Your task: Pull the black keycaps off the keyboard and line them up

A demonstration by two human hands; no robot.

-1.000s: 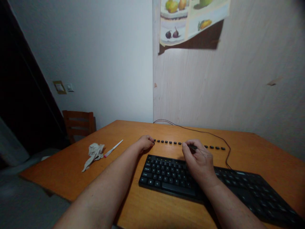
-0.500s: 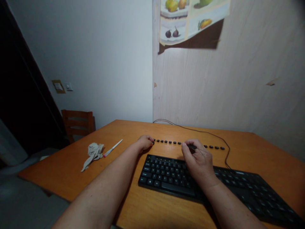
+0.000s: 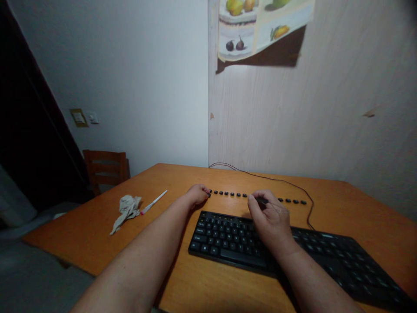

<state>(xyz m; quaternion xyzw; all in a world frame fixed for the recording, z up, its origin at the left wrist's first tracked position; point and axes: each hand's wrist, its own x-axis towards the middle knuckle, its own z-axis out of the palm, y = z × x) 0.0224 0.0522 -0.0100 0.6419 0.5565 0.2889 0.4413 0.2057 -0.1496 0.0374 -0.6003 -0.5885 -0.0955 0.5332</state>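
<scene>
A black keyboard [image 3: 224, 237] lies at a slant on the table, its right part running to the lower right. Beyond it several small black keycaps [image 3: 232, 194] stand in a spaced row. At the row's left end my left hand [image 3: 197, 195] is closed, its fingertips on a single keycap [image 3: 209, 195] just in front of the row. My right hand [image 3: 272, 217] hovers over the keyboard's upper edge and hides part of the row. Its thumb and fingers are pinched together around something dark that I cannot make out.
A crumpled pale cloth [image 3: 127, 209] and a thin white stick with a pink end [image 3: 155, 201] lie on the left of the wooden table [image 3: 182, 176]. The keyboard's cable [image 3: 280, 179] loops behind the row. A wooden chair [image 3: 104, 167] stands at the far left.
Both hands keep their places, and the keycaps have not visibly moved. The whole view has shifted very slightly.
</scene>
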